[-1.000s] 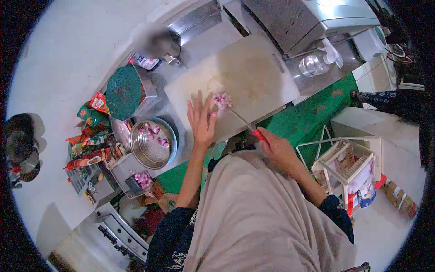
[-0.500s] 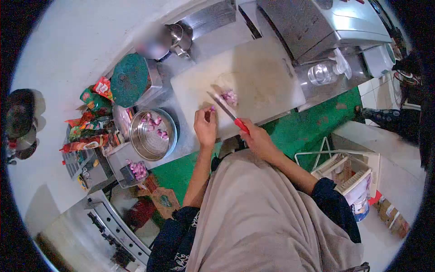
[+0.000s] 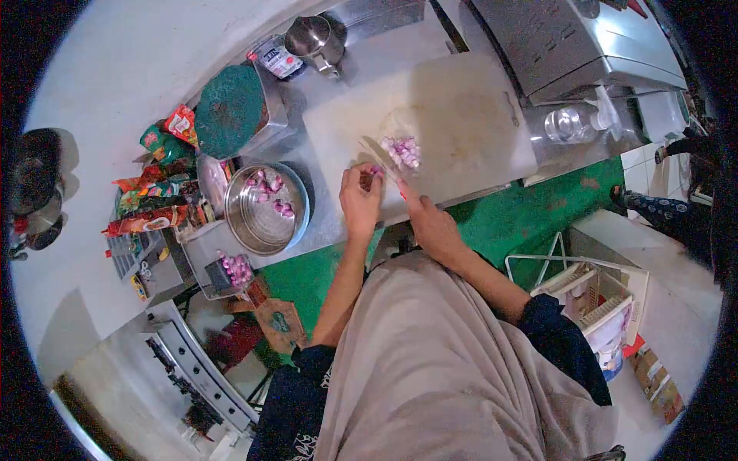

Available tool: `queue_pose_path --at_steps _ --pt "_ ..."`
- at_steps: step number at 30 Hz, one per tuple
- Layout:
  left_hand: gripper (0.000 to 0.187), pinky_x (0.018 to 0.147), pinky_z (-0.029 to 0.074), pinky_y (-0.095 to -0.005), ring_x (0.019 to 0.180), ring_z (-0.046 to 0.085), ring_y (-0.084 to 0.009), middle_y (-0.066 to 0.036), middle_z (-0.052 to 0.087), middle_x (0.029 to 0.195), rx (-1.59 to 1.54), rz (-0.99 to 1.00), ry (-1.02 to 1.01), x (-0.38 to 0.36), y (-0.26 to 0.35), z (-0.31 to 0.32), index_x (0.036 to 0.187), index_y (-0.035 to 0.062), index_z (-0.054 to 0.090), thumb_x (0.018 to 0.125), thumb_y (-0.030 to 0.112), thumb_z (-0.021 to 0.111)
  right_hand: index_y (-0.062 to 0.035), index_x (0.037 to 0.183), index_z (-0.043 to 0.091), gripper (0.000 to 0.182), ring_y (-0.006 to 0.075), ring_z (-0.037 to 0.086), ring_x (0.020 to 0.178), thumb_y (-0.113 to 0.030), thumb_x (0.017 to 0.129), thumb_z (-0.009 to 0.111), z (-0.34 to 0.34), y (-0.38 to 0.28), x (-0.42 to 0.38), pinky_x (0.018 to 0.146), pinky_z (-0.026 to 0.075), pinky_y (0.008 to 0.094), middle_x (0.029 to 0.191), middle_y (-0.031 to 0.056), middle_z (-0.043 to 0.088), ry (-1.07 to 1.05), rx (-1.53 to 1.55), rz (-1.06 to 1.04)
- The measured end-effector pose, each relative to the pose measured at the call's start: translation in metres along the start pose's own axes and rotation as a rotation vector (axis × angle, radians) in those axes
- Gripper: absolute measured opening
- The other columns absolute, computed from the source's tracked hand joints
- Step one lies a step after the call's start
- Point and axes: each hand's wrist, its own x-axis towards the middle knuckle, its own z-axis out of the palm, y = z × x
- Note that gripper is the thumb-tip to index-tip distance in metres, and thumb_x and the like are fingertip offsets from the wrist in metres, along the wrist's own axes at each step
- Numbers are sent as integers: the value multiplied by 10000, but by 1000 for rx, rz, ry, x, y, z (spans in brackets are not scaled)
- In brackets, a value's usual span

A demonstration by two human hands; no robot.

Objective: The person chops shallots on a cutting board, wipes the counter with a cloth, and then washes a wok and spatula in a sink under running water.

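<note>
My left hand (image 3: 360, 203) is closed, its fingertips pinching a small purple shallot (image 3: 376, 170) over the near left part of the white cutting board (image 3: 477, 100). My right hand (image 3: 433, 230) grips the red handle of a knife (image 3: 390, 168). The blade slants up to the left, right beside the pinched shallot. A small heap of cut shallots (image 3: 403, 152) lies on the board just beyond the blade. Left of the board, a round metal bowl (image 3: 244, 240) holds several peeled shallots (image 3: 268, 184).
More shallots (image 3: 234, 269) sit in a tray at lower left. Behind the bowl stand a green-topped container (image 3: 228, 111), food packets (image 3: 157, 219) and a metal pitcher (image 3: 311, 38). A spray bottle (image 3: 569, 125) stands right of the board. Another person's leg (image 3: 661, 211) shows at far right.
The view has shifted slightly. My right hand has moved left relative to the board, bringing the knife blade closer to the shallot in my left fingers.
</note>
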Motion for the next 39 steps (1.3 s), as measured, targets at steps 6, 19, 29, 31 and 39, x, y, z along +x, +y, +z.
queue_pose_path --at_steps 6,19,29,31,39 --pt "115 659 492 -301 704 605 -198 -98 616 829 59 40 50 2 -9 12 868 20 628 774 48 687 -189 1465 190 668 433 614 799 -59 861 444 10 5 -10 661 517 507 984 248 559 21 -28 -31" --pt "117 638 506 -302 673 616 -194 -98 618 821 101 66 136 9 -7 21 841 24 663 727 -4 672 -223 1479 168 751 422 615 767 -27 819 467 16 4 -12 645 520 497 1012 246 534 -9 -58 17" --pt "102 721 488 -305 788 611 -214 -108 615 849 -22 10 150 4 -10 26 838 -6 642 738 -12 661 -220 1486 138 792 415 623 779 -30 807 498 31 6 6 641 533 485 1026 250 542 24 -23 10" --pt "91 715 487 -310 783 609 -215 -109 614 848 -6 34 158 4 -13 27 830 -6 637 742 -9 660 -217 1484 142 798 419 621 780 -26 802 510 37 14 0 646 532 487 1025 252 543 38 -7 -6" --pt "62 723 465 -312 760 589 -202 -89 617 822 -27 -45 172 3 -3 27 787 6 631 768 39 681 -216 1468 185 758 426 618 787 -59 814 534 15 11 -27 629 528 488 1028 236 548 -41 53 78"
